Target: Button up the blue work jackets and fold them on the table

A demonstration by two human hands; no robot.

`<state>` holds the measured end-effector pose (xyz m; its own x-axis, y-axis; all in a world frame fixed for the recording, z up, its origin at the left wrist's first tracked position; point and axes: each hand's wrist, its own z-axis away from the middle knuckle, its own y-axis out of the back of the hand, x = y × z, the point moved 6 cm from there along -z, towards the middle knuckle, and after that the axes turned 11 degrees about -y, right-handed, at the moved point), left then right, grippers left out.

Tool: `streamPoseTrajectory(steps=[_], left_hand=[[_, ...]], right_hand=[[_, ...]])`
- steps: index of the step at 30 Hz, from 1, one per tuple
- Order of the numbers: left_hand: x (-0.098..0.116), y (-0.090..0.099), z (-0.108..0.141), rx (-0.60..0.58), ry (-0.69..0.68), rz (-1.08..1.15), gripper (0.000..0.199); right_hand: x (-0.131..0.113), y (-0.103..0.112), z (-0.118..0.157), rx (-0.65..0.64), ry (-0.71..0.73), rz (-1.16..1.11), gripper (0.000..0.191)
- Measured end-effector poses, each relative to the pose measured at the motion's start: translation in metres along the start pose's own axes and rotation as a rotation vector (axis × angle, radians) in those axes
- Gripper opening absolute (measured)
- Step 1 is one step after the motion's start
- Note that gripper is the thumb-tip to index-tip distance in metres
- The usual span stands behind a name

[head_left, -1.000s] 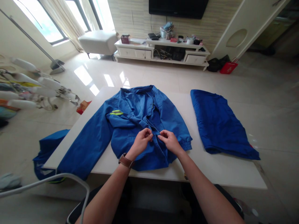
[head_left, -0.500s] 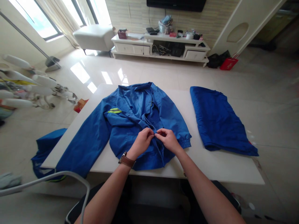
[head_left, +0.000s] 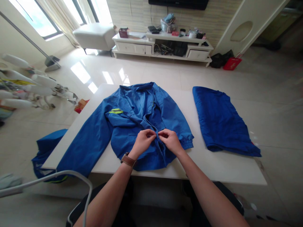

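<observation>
"Two hands on one blue jacket (head_left: 125,124), I see. How are they set?"

"Close together, low on the front. The left hand (head_left: 144,140) and the right hand (head_left: 170,141) each have thumb and fingers pinched at the front edges (head_left: 153,128), nearly meeting. What sits between the fingertips, I can't tell from over here."

"And where's the jacket lying?"

"Spread on the white table (head_left: 213,168), by the wearer's side of it, collar (head_left: 137,85) pointing away toward the room."

"How does it look?"

"Mid-blue, rumpled across the body. The neck gapes wide and shows the lining side, paler where light catches it. One yellow-green stripe (head_left: 115,111) with a grey band crosses the left chest."

"The sleeves?"

"Left sleeve (head_left: 81,138) stretches long and flat down to the near edge. Right sleeve (head_left: 176,118) bends round beside the body, its gathered cuff (head_left: 188,144) on the tabletop."

"And right of it?"

"Darker blue folded cloth (head_left: 221,123), well apart from the jacket."
</observation>
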<state>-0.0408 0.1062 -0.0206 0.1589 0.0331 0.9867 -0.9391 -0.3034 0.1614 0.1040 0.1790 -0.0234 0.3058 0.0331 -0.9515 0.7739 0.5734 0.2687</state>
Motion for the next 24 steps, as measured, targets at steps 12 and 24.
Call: streamPoseTrajectory(steps=[12,24], left_hand=[[-0.020,-0.007,0.007,0.174,0.231,0.395,0.046],[0.000,-0.003,0.004,0.047,0.016,0.164,0.048]], right_hand=[[-0.019,0.000,0.007,0.100,0.101,0.179,0.010],[0.030,-0.015,-0.002,-0.099,-0.478,-0.418,0.037]])
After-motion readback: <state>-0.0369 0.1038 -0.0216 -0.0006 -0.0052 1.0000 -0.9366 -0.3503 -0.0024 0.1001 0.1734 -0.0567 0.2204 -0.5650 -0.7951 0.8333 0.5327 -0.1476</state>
